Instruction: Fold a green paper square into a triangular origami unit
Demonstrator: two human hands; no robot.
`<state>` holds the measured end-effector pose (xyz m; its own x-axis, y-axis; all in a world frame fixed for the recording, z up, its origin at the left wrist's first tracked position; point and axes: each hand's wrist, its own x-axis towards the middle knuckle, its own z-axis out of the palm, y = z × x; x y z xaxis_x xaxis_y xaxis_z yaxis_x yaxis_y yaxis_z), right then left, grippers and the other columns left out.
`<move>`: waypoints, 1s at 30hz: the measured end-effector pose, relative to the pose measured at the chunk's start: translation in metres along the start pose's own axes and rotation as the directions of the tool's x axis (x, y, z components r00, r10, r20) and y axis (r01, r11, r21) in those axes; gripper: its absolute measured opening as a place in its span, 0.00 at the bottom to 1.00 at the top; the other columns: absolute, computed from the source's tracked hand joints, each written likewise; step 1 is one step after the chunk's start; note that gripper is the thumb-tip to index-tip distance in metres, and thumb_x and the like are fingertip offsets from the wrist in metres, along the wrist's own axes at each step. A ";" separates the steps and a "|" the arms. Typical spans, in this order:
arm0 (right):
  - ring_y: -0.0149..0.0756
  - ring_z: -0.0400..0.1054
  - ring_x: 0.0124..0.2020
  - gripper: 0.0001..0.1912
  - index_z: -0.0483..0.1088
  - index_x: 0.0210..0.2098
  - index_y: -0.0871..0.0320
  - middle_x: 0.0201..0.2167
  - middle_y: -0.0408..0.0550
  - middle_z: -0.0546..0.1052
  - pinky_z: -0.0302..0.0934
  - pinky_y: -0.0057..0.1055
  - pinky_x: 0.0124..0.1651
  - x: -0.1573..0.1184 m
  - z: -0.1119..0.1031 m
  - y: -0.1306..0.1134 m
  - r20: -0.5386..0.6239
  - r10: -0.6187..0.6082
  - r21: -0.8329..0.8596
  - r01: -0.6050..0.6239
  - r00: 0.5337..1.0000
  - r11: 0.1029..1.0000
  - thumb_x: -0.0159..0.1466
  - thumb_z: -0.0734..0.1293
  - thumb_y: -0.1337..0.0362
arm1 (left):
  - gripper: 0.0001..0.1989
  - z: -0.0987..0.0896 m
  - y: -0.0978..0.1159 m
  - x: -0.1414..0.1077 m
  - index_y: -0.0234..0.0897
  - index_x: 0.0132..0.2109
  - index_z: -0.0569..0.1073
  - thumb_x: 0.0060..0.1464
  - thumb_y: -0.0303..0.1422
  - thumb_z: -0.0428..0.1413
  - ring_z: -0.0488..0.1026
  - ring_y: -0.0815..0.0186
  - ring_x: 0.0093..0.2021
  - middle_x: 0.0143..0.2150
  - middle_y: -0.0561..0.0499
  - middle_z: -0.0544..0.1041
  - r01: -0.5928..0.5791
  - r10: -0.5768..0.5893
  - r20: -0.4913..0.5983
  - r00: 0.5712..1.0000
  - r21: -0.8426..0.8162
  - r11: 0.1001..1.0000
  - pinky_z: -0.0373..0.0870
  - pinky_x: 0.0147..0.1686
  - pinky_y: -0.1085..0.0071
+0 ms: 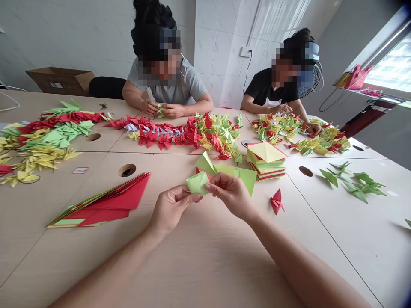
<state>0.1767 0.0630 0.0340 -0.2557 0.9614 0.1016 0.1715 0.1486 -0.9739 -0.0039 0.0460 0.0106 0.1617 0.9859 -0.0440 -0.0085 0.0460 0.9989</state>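
A small, partly folded piece of light green origami paper is held up above the table between my two hands. My left hand pinches its lower left edge with thumb and fingers. On its right corner, the thumb and fingers of my right hand are closed. Just behind lie loose green paper sheets, partly covered by my right hand. A stack of square folded papers in yellow, green and red stands beyond that hand. To its right sits a single red folded paper piece.
A fan of red, green and yellow paper lies at left. Heaps of paper cranes stretch across the table. Green cranes rest at right. Two people sit opposite, their hands among papers. Round holes pierce the tabletop.
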 end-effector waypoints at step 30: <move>0.28 0.61 0.27 0.11 0.74 0.37 0.57 0.28 0.44 0.70 0.59 0.28 0.31 -0.002 -0.013 -0.015 0.202 -0.019 0.284 -0.040 0.979 0.958 0.56 0.69 0.59 | 0.10 0.003 0.002 -0.007 0.35 0.37 0.77 0.47 0.36 0.60 0.73 0.66 0.29 0.28 0.51 0.78 0.069 -0.053 0.208 0.977 -0.070 0.995 0.65 0.30 0.71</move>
<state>0.1873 0.0622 0.0516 -0.4462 0.8916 0.0773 -0.0961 0.0382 -0.9946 -0.0023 0.0392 0.0133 0.3633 0.9270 -0.0928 -0.0663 0.1250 0.9899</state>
